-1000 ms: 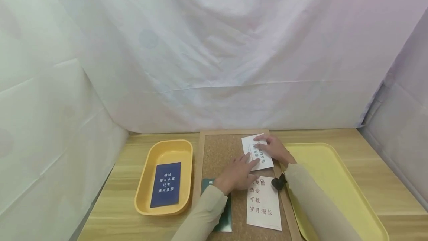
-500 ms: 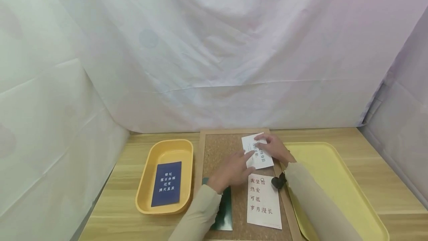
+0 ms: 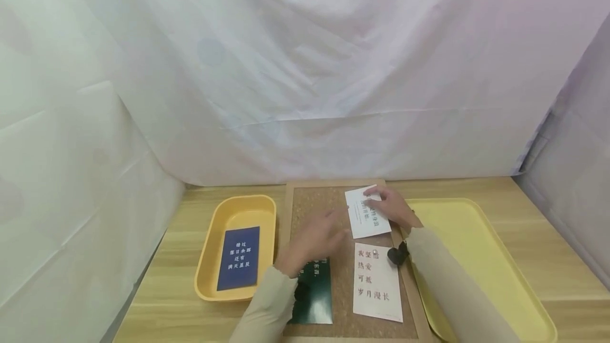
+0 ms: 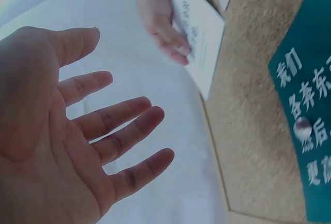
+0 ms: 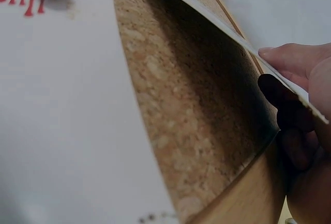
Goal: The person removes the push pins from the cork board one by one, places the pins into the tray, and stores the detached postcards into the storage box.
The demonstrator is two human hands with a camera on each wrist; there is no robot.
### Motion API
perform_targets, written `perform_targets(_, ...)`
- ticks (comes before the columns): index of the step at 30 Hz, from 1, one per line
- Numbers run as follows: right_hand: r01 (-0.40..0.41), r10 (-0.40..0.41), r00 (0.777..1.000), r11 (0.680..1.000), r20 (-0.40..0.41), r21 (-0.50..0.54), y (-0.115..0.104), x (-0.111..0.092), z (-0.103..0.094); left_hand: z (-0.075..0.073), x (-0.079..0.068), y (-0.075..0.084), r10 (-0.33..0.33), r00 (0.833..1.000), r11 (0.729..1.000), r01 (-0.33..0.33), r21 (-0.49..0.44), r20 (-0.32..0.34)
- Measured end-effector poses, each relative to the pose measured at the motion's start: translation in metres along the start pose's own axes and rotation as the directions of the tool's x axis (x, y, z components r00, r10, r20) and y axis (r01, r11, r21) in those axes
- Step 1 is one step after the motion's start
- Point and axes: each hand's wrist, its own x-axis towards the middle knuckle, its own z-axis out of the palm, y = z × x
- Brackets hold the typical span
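while the left hand (image 3: 317,235) hangs spread and empty, the right hand (image 3: 393,207) pinches a white card (image 3: 365,220), likely light, creasable, best held edgewise.

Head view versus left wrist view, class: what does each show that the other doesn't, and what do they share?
Only the head view shows the yellow tray and the orange-yellow bin with the blue card in it. Only the left wrist view shows the palm of the left hand and a silver pin on the green card. Both show the cork board, green card, red-lettered card and right hand holding a white card.
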Motion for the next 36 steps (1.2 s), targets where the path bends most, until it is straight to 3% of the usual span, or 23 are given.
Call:
perform_targets(9,0.003,-0.003,1.000,1.000,0.003,0.000,-0.005,0.002,0.000,-0.023,-0.023,-0.009,-0.004,1.000,0.999,0.003,-0.038,-0.017)
perform_targets(17,0.011,-0.011,1.000,1.000,0.008,0.004,-0.008,-0.001,-0.001,-0.042,-0.049,-0.019,0.014,0.995,1.000,-0.016,-0.025,-0.098)
perform_targets(20,0.010,-0.010,1.000,1.000,0.005,-0.005,-0.009,-0.002,0.000,-0.048,-0.059,-0.025,-0.004,0.990,0.999,-0.003,-0.044,-0.140)
perform_targets(25,0.009,-0.009,1.000,1.000,-0.001,-0.017,-0.011,-0.002,0.001,-0.059,-0.078,-0.034,-0.098,0.978,0.993,0.084,-0.085,-0.183)
perform_targets(36,0.022,-0.022,1.000,1.000,0.010,-0.021,-0.012,-0.008,-0.003,-0.071,-0.112,-0.061,-0.102,0.952,0.995,0.095,-0.036,-0.289)
